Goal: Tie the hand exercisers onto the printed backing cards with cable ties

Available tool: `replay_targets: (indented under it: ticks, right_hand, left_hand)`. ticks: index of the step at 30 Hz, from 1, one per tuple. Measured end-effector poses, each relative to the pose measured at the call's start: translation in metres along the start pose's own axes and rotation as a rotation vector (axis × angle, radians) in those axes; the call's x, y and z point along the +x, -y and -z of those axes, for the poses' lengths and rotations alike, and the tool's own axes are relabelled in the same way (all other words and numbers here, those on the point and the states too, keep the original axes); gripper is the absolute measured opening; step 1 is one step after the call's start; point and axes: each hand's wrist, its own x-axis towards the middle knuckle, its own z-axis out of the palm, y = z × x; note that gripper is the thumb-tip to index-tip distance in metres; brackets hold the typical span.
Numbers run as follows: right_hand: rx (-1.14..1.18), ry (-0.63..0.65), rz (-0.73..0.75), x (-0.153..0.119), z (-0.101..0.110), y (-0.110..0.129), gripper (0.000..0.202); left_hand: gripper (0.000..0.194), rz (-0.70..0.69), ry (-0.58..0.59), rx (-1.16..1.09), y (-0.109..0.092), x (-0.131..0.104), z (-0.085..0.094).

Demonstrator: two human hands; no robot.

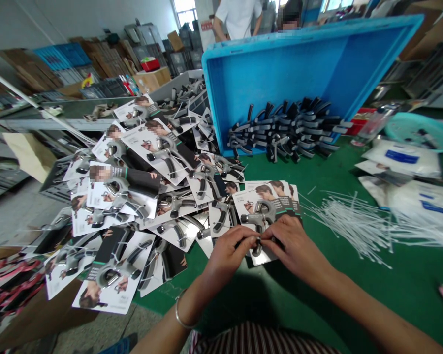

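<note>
A grey and black hand grip trainer [263, 212] lies on a printed card [245, 199] in front of me, on top of several more cards. Both my hands meet at the lower part of the trainer. My left hand [231, 250] has thumb and forefinger pinched together at its handle, and my right hand [290, 243] pinches from the other side. What lies between the fingertips is too small to make out. White zip ties [349, 223] are spread in a loose pile to the right of my right hand.
Many carded grip trainers [123, 191] are heaped at the left. A tilted blue crate [273, 73] with loose trainers [288, 129] stands at the back. Plastic bags [406, 157] and a turquoise basin [421, 130] are at the right. A person in white [238, 17] stands beyond the crate.
</note>
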Motion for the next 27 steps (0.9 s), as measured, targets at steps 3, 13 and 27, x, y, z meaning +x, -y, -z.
replay_targets:
  ticks: [3,13,27]
  right_hand:
    - [0.039,-0.01,-0.022,0.002,-0.002,0.001,0.008]
    - [-0.017,-0.01,0.008,-0.002,-0.004,0.008,0.013]
    - [0.428,-0.085,0.179,-0.007,-0.02,-0.005,0.008]
  left_hand:
    - [0.019,-0.126,0.044,0.341,-0.009,-0.003,0.003]
    - [0.017,-0.232,0.0,0.393,-0.027,-0.005,0.012]
    - [0.042,-0.178,-0.181,0.403,0.035,-0.011,-0.023]
